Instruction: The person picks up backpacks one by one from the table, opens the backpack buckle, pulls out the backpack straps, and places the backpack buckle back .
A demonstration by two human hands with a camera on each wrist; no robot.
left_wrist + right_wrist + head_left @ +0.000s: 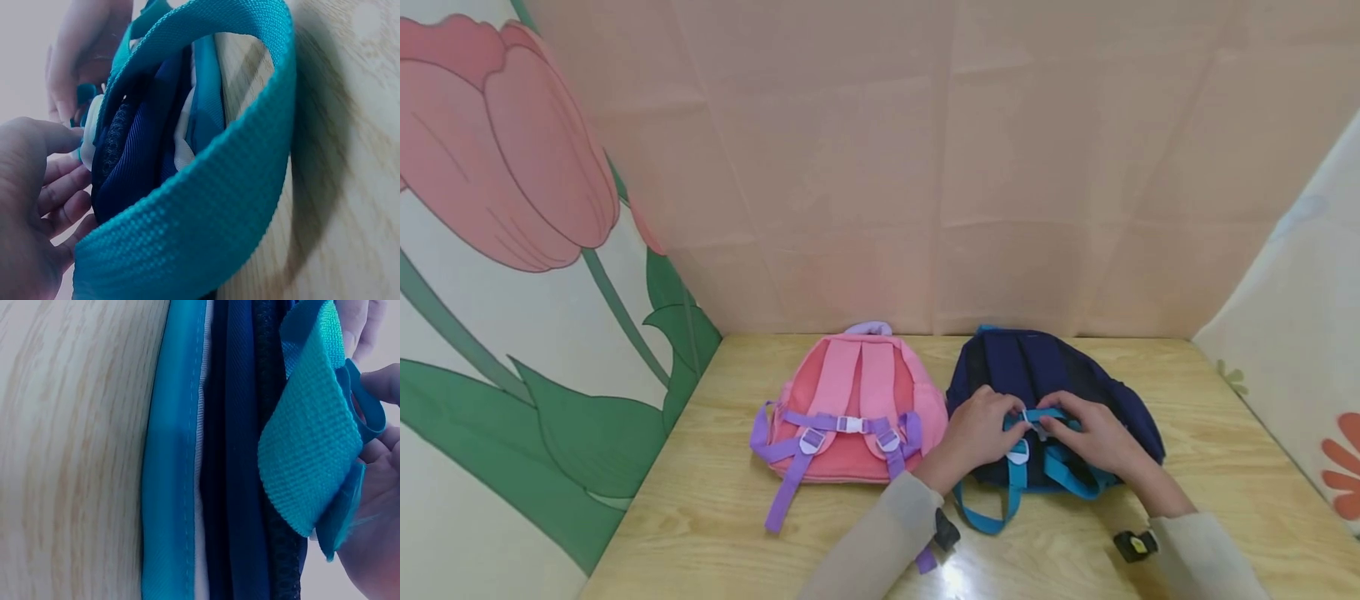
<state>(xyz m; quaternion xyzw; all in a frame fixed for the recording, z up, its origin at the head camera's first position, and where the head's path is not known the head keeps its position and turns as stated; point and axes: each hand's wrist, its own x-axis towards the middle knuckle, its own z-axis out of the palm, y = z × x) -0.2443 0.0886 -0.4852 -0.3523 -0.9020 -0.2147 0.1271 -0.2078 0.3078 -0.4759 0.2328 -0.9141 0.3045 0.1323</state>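
A navy backpack (1022, 358) with teal straps lies on the table, its strap side up. Over it, my left hand (981, 429) pinches a white buckle (1027, 417) on the teal chest strap (1048, 413). My right hand (1093, 433) pinches that strap close to the buckle's other side. Whether the buckle's halves are joined is too small to tell. A loop of teal webbing (187, 219) fills much of the left wrist view, beside the left hand's curled fingers. In the right wrist view, folded teal webbing (312, 450) partly hides the right hand (381, 506).
Left of the navy backpack lies a pink backpack (838, 392) with purple straps, its white chest buckle (852, 424) joined. Both bags sit on a wooden table (700, 517). A plain pinkish backdrop (925, 167) stands behind, with flower-printed panels at both sides.
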